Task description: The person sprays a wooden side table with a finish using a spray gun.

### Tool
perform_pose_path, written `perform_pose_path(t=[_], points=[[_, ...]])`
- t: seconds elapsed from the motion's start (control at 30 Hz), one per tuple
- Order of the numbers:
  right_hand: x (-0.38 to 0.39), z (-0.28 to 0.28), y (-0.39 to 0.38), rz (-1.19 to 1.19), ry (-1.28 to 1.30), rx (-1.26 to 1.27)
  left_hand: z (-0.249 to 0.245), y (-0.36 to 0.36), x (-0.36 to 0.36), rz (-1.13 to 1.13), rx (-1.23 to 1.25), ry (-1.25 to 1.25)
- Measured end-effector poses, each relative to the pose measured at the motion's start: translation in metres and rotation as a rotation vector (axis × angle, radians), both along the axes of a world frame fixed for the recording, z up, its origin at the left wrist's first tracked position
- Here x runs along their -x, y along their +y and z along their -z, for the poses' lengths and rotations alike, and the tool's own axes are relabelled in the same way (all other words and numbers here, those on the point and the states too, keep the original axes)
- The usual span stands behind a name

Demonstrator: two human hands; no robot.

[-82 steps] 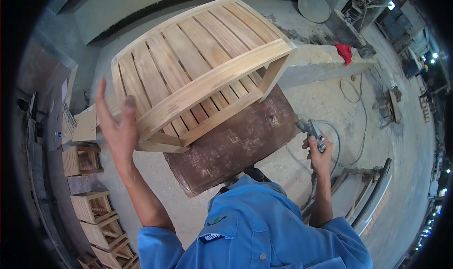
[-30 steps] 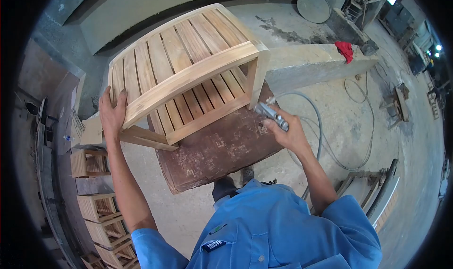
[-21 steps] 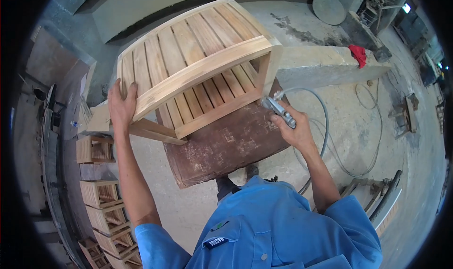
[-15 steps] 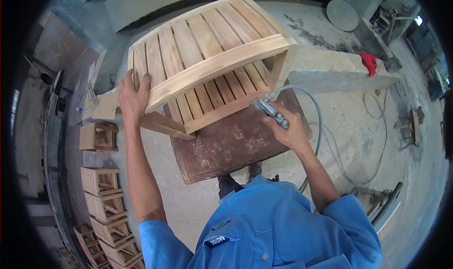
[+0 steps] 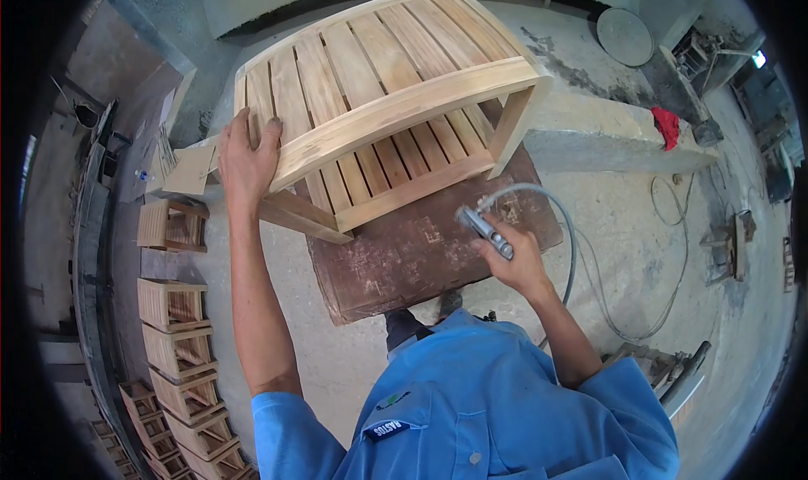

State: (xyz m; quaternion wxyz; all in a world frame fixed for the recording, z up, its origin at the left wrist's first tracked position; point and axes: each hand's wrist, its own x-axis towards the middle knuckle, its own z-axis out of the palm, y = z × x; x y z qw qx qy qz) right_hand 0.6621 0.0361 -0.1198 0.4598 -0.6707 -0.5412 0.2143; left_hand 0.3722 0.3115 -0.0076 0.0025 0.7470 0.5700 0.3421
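Observation:
A slatted wooden stool (image 5: 362, 59) with a curved top and a lower slatted shelf stands tilted on a brown, worn work surface (image 5: 404, 261). My left hand (image 5: 248, 160) grips its left end, fingers over the top slats and thumb by the front rail. In my right hand (image 5: 520, 253) is a silver air tool (image 5: 484, 230), fingers wrapped round its body. A grey hose (image 5: 564, 206) runs from the tool's far end. The tool hangs above the work surface, apart from the stool's lower rail. Its exact kind is hard to make out.
Several small wooden stools (image 5: 172, 303) are lined up at the left. A concrete ledge (image 5: 606, 135) with a red cloth (image 5: 665, 128) on it lies behind to the right. Hose coils (image 5: 673, 202) trail over the floor, and a round lid-like disc (image 5: 624, 36) rests at the back.
My right hand has drawn the air tool back from the stool's lower rail, toward me. My left hand keeps its hold on the stool; the whole view has shifted slightly.

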Motion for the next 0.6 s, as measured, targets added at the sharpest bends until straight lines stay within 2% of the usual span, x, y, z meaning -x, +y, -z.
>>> perform_pose_path(t=[0.2,0.33,0.4,0.53,0.6], points=[[-0.001,-0.017,0.018,0.047,0.097,0.136,0.003,0.004,0.003,0.014,0.004,-0.008],[0.003,-0.027,0.049,0.089,0.085,0.121,0.003,0.005,0.003,0.019,0.023,-0.013],[0.007,-0.025,0.062,0.084,-0.075,-0.094,0.003,0.006,0.004,0.025,0.021,-0.003],[0.013,-0.02,0.073,0.069,0.001,-0.025,0.003,0.004,0.004,0.034,0.02,0.005],[0.017,-0.013,0.073,0.063,-0.051,-0.101,0.002,0.002,0.003,0.039,0.03,-0.021]])
